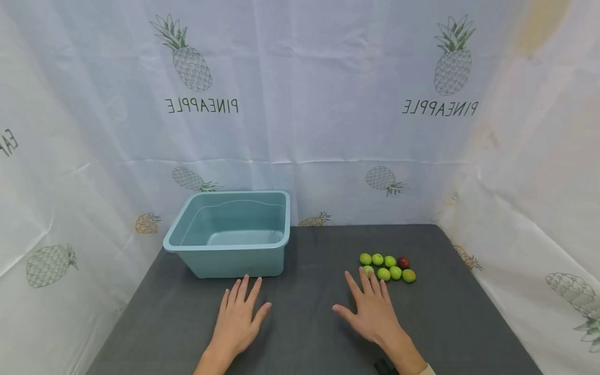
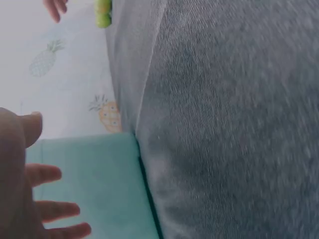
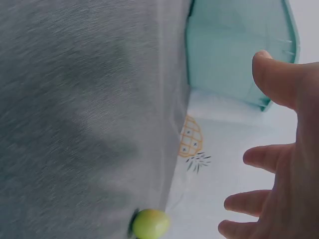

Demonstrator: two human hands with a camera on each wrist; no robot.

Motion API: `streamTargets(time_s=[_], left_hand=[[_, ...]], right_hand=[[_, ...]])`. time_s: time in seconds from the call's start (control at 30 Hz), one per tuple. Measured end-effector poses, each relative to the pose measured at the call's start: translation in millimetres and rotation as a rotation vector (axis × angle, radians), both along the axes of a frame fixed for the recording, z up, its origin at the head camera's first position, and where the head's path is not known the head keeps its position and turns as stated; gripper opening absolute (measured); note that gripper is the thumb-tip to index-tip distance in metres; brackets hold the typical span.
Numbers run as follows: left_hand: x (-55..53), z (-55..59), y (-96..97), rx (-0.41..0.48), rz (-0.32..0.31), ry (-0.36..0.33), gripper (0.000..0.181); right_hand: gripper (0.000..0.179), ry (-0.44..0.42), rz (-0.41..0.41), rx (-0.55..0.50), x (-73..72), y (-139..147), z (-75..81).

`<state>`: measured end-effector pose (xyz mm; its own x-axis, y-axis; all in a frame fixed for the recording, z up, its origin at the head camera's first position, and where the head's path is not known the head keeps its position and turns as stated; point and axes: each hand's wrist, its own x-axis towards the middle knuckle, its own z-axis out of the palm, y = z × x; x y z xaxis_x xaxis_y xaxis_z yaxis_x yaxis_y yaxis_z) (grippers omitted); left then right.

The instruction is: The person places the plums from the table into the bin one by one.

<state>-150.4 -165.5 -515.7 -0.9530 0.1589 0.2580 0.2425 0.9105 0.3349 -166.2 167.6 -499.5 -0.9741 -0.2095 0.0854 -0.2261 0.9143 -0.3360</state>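
Note:
My left hand [image 1: 237, 319], fingers spread, hovers in front of a teal plastic basin [image 1: 234, 263] that stands at the back left with nothing inside. In the left wrist view its fingers [image 2: 57, 211] point toward the basin's side. My right hand [image 1: 372, 312] is also spread and holds nothing. Its fingertips are nearest a cluster of small round fruits, mostly green [image 1: 384, 274] with one dark red fruit [image 1: 403, 262], in two rough rows at the right. The right fingers partly cover one green fruit in the head view. One green fruit [image 3: 150, 224] shows in the right wrist view.
Dark grey cloth [image 1: 309, 333] covers the table. A white curtain [image 1: 328, 130] with pineapple prints hangs behind and on both sides, close to the table's edges. A small black object [image 1: 385, 366] sits by the right wrist.

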Motion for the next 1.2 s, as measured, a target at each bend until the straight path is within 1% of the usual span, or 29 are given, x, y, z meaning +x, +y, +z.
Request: streamTargets(time_s=[0.13, 0.3, 0.4, 0.5, 0.57, 0.67, 0.8, 0.93, 1.03, 1.07, 1.2], left_hand=[[-4.6, 1.3, -4.2, -0.001, -0.010, 0.157, 0.056], [-15.3, 5.3, -7.5, 0.050, -0.026, 0.346, 0.044], [-22.2, 11.0, -12.1, 0.082, -0.046, 0.468, 0.035], [-28.6, 19.0, -20.8, 0.116, -0.083, 0.603, 0.026], [-31.8, 24.7, -28.5, 0.137, -0.103, 0.660, 0.022], [-36.1, 33.0, -41.8, 0.175, -0.110, 0.705, 0.019], [-40.8, 43.7, -58.6, 0.218, -0.069, 0.739, 0.019], [-44.3, 54.2, -72.0, 0.260, -0.015, 0.770, 0.021], [-48.6, 61.0, -81.7, 0.265, 0.007, 0.776, 0.023], [-50.4, 62.8, -85.0, 0.254, 0.013, 0.772, 0.025], [-58.2, 68.1, -97.2, 0.236, 0.013, 0.774, 0.026]], right_hand=[[0.084, 0.002, 0.014, -0.037, -4.8, -6, 4.1], [0.081, -0.009, 0.028, -0.106, -13.2, -12, 7.4], [0.078, 0.007, 0.030, -0.164, -18.0, -17, 9.8], [0.074, 0.036, 0.034, -0.221, -22.2, -25, 12.3], [0.070, 0.052, 0.033, -0.252, -24.0, -32, 14.2], [0.065, 0.068, 0.031, -0.301, -26.4, -41, 17.9], [0.061, 0.082, 0.031, -0.360, -31.1, -52, 22.4], [0.061, 0.056, 0.027, -0.416, -36.9, -62, 27.3], [0.063, 0.035, 0.026, -0.451, -41.5, -68, 32.3], [0.064, 0.031, 0.028, -0.464, -43.6, -70, 34.0], [0.065, 0.045, 0.033, -0.520, -51.6, -76, 39.5]])
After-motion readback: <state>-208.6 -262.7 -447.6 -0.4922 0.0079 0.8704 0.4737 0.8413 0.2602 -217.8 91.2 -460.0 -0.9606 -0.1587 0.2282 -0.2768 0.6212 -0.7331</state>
